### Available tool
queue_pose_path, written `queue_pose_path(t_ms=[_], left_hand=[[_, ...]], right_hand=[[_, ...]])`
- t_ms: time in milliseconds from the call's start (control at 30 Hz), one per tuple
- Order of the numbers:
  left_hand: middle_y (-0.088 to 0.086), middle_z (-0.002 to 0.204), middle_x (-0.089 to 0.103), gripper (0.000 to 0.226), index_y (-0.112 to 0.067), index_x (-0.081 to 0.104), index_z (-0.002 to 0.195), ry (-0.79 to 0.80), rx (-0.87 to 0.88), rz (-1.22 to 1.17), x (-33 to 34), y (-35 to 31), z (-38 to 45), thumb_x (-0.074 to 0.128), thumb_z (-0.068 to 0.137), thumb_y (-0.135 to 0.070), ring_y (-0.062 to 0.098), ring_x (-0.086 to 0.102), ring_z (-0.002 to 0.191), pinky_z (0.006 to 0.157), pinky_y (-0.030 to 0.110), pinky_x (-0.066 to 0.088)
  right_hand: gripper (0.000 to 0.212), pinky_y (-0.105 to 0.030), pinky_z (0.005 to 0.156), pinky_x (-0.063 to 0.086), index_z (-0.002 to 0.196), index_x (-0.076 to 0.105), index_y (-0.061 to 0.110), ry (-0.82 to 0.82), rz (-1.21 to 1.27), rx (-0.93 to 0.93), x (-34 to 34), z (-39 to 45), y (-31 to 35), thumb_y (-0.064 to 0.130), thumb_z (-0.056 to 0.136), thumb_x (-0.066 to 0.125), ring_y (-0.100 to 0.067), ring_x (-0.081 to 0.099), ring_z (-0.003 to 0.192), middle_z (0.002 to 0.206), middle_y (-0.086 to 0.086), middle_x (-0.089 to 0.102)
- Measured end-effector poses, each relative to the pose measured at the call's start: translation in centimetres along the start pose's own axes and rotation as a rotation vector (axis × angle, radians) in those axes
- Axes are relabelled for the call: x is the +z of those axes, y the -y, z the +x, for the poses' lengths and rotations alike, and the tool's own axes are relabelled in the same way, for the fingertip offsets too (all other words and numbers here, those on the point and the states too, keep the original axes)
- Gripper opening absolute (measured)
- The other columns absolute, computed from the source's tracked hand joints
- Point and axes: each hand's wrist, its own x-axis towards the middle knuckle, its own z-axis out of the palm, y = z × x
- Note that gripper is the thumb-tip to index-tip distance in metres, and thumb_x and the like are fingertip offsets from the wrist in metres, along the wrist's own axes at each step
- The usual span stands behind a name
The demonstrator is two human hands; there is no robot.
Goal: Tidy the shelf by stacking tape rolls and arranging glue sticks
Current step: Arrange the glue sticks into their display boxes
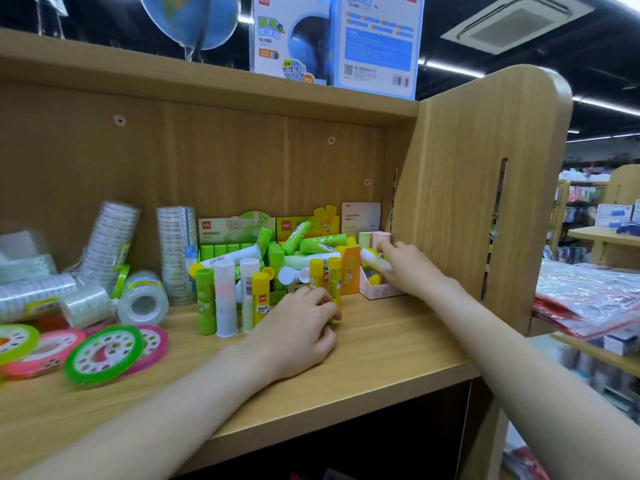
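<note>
Shelf board: pale wood (381, 344), both forearms reaching over its front edge.
Left hand: (298, 327) curled on the board, fingers round the foot of an upright yellow glue stick (334, 282).
Tape rolls: flat green and pink rings (104, 353) lie at the left front; clear stacks (176, 251) stand or lean behind.
Glue sticks: jumbled in open boxes (301, 251) at mid-shelf.
Right hand: (408, 268) pinches a pale glue stick (372, 258) over a pink box (377, 289).
Room: a shop; globe box (332, 39) on top, more shelving (602, 237) to the right.
</note>
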Motion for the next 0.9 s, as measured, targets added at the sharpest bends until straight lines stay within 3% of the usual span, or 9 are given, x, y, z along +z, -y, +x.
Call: queue_pose_path(t_ms=[133, 233, 333, 467, 600, 667, 733, 800, 900], left_hand=[[-0.004, 0.124, 0.047, 0.039, -0.022, 0.056, 0.119, 0.010, -0.007, -0.013, 0.0, 0.1, 0.0, 0.034, 0.089, -0.033, 0.013, 0.039, 0.114, 0.098, 0.026, 0.032], [-0.004, 0.123, 0.047, 0.051, -0.022, 0.056, 0.119, 0.022, -0.012, -0.015, -0.1, 0.0, 0.0, 0.026, 0.081, -0.037, 0.014, 0.040, 0.113, 0.098, 0.026, 0.032], [-0.004, 0.122, 0.047, 0.048, -0.022, 0.056, 0.118, 0.021, -0.018, -0.016, -0.1, 0.0, 0.0, 0.027, 0.083, -0.037, 0.013, 0.039, 0.113, 0.098, 0.025, 0.032], [-0.003, 0.122, 0.047, 0.044, -0.022, 0.056, 0.118, 0.009, -0.016, -0.020, -0.1, 0.0, -0.1, 0.030, 0.086, -0.035, 0.013, 0.039, 0.113, 0.098, 0.025, 0.032], [-0.004, 0.123, 0.046, 0.039, -0.022, 0.055, 0.119, -0.006, -0.001, -0.017, 0.0, 0.1, -0.1, 0.033, 0.090, -0.033, 0.013, 0.039, 0.113, 0.098, 0.025, 0.031], [-0.004, 0.123, 0.046, 0.047, -0.022, 0.055, 0.119, -0.002, -0.006, -0.016, -0.1, 0.2, -0.2, 0.027, 0.084, -0.037, 0.013, 0.039, 0.113, 0.098, 0.024, 0.031], [-0.003, 0.124, 0.046, 0.056, -0.021, 0.055, 0.120, -0.018, 0.001, -0.014, 0.1, 0.2, -0.2, 0.021, 0.079, -0.040, 0.014, 0.040, 0.113, 0.098, 0.025, 0.032], [-0.002, 0.126, 0.045, 0.062, -0.019, 0.051, 0.125, -0.060, 0.029, -0.039, 0.1, 0.2, -0.3, 0.017, 0.080, -0.045, 0.013, 0.040, 0.115, 0.099, 0.022, 0.031], [-0.003, 0.127, 0.046, 0.043, -0.014, 0.041, 0.131, -0.166, 0.034, -0.183, -0.3, -0.1, -0.5, 0.046, 0.092, -0.033, 0.009, 0.042, 0.118, 0.096, 0.012, 0.027]], right_hand=[[0.036, -0.038, 0.083, 0.038, 0.127, 0.041, 0.011, -0.055, 0.052, 0.015, 0.6, 0.0, -0.4, 0.024, 0.093, 0.046, -0.034, 0.044, 0.107, 0.113, -0.019, 0.050], [0.032, -0.036, 0.078, 0.038, 0.120, 0.044, 0.015, -0.026, 0.174, 0.011, 0.5, 0.1, -0.5, 0.032, 0.093, 0.049, -0.033, 0.049, 0.099, 0.097, -0.013, 0.047], [0.028, -0.034, 0.074, 0.038, 0.115, 0.047, 0.018, -0.072, 0.252, 0.025, 0.9, 0.2, -0.4, 0.034, 0.093, 0.050, -0.029, 0.050, 0.091, 0.095, -0.006, 0.043], [0.029, -0.033, 0.075, 0.042, 0.115, 0.053, 0.020, -0.224, 0.331, 0.044, 1.7, -0.1, 0.0, 0.017, 0.087, 0.055, -0.031, 0.054, 0.091, 0.101, -0.006, 0.043], [0.030, -0.027, 0.070, 0.038, 0.110, 0.062, 0.014, -0.506, 0.578, 0.013, -1.5, -0.7, 0.5, 0.008, 0.080, 0.064, -0.024, 0.054, 0.084, 0.096, -0.009, 0.051], [0.019, -0.025, 0.065, 0.042, 0.100, 0.062, 0.019, -0.437, 0.809, -0.002, -4.0, -1.8, 0.6, 0.011, 0.083, 0.065, -0.019, 0.054, 0.075, 0.090, -0.006, 0.055], [0.011, -0.026, 0.056, 0.046, 0.095, 0.063, 0.018, -0.240, 1.048, -0.048, -5.9, -3.7, 0.5, 0.012, 0.086, 0.064, -0.018, 0.053, 0.063, 0.080, -0.009, 0.056], [0.010, -0.026, 0.054, 0.047, 0.096, 0.065, 0.016, -0.077, 1.075, -0.090, -6.8, -5.9, 0.5, 0.013, 0.086, 0.064, -0.017, 0.052, 0.058, 0.082, -0.008, 0.059], [0.013, -0.023, 0.053, 0.047, 0.100, 0.065, 0.010, 0.039, 1.090, -0.154, -6.5, -8.6, 1.0, 0.011, 0.087, 0.061, -0.014, 0.053, 0.058, 0.085, -0.003, 0.061]])
